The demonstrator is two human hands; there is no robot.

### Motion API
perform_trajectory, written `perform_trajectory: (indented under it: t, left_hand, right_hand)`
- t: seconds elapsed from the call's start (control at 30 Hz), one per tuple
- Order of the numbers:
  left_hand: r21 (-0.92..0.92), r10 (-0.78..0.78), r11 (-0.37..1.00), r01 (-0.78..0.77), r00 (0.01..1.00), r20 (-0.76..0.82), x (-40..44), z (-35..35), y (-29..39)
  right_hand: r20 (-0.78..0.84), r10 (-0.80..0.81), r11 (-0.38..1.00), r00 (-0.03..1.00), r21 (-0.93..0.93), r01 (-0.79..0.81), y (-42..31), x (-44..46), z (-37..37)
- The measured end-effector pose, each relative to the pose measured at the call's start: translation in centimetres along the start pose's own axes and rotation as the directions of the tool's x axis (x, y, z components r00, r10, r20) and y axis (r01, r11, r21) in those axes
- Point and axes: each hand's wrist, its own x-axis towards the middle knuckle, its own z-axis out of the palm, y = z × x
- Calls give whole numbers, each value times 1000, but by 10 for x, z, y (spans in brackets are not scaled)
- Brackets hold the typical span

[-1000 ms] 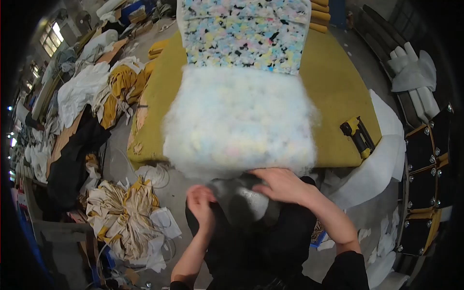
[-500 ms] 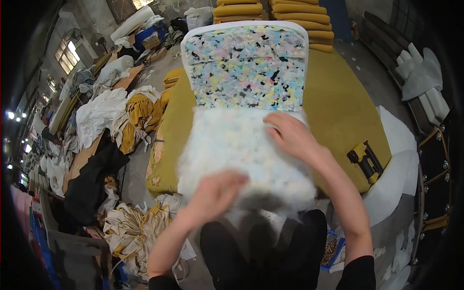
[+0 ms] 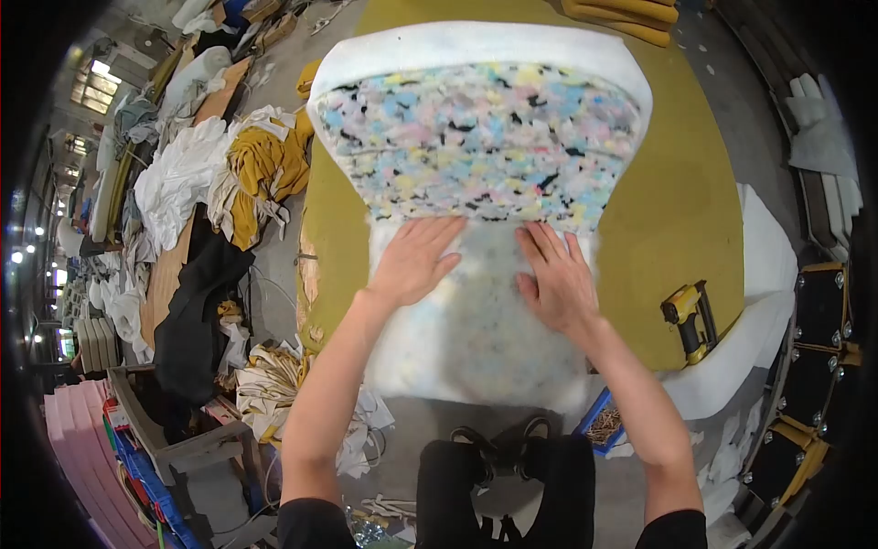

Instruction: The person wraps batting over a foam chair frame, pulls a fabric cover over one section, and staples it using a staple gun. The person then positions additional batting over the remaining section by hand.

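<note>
A chair-shaped piece stands before me, its backrest faced with speckled multicolour foam and edged in white padding. Fluffy white batting covers the seat part, with the foam's specks showing faintly through. My left hand lies flat on the batting at the foot of the backrest, fingers stretched out. To its right, my right hand presses on the same batting, fingers spread and pointing at the backrest. Neither hand grips anything.
The piece rests on a mustard-covered table. A yellow-black nail gun lies at its right side, beside white sheeting. Below is a blue tray of small fasteners. Fabric heaps lie left; mustard cushions are stacked behind.
Both hands have come to rest flat at the backrest's foot; my left hand moved forward from the seat's front. My view has tipped downward, and the backrest appears larger and nearer.
</note>
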Motion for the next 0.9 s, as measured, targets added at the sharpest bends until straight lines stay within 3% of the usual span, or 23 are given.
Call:
perform_trajectory:
  t: [0.1, 0.17, 0.23, 0.3, 0.37, 0.5, 0.53, 0.57, 0.6, 0.63, 0.67, 0.7, 0.73, 0.8, 0.87, 0.9]
  left_hand:
    - [38, -168, 985, 166, 985, 43, 0, -2, -5]
    - [-44, -342, 927, 373, 886, 313, 19, -16, -5]
    - [-90, -327, 925, 369, 893, 310, 15, -9, -26]
    - [-222, -249, 932, 288, 950, 187, -4, 1, -43]
    - [-181, -315, 926, 332, 942, 118, -11, 8, -52]
    - [-389, -544, 703, 596, 802, 246, -17, 8, -59]
    - [-477, -592, 680, 557, 801, 93, -25, 32, -64]
    - [-545, -635, 669, 505, 770, -66, -33, 61, -70]
    - [-743, -728, 505, 440, 679, -93, -30, 77, -68]
    - [-891, -814, 317, 324, 575, -81, -32, 87, -64]
    - [-955, -833, 176, 238, 553, -16, -40, 75, -64]
    - [-990, -841, 38, 136, 540, 42, -53, 57, -68]
    - [-988, -858, 44, 149, 513, 39, -77, 40, -70]
    - [-893, -775, -411, 182, 446, 448, -131, 10, -44]
    - [-901, -911, -412, -139, 81, 404, -257, 56, 1]
    - [-906, -900, -411, -101, -112, 421, -304, 60, 27]
  right_hand:
    - [61, 89, 995, 994, -43, -86, -2, 11, -2]
    - [108, 130, 990, 986, -73, -123, -5, 17, -2]
    - [100, 153, 981, 983, -131, -139, -4, 24, -3]
    - [142, 161, 980, 977, -138, -141, 7, 23, 2]
    - [161, 207, 969, 965, -170, -179, 15, 30, 3]
    - [183, 176, 972, 967, -187, -142, 26, 26, 9]
    - [217, 214, 962, 953, -216, -167, 25, 27, 7]
    - [162, 137, 967, 977, -236, -96, 35, 24, 12]
    - [106, 61, 968, 992, -250, -33, 47, 18, 19]
    - [168, 168, 954, 971, -274, -117, 63, 13, 23]
    - [243, 272, 933, 931, -305, -193, 73, 6, 28]
    - [218, 225, 950, 950, -267, -163, 66, 6, 27]
    - [174, 181, 962, 968, -234, -138, 60, 11, 25]
    - [203, 211, 946, 956, -289, -147, 72, 6, 25]
    - [245, 238, 926, 940, -350, -143, 41, 20, 18]
    - [306, 369, 893, 878, -378, -244, 22, 31, 2]
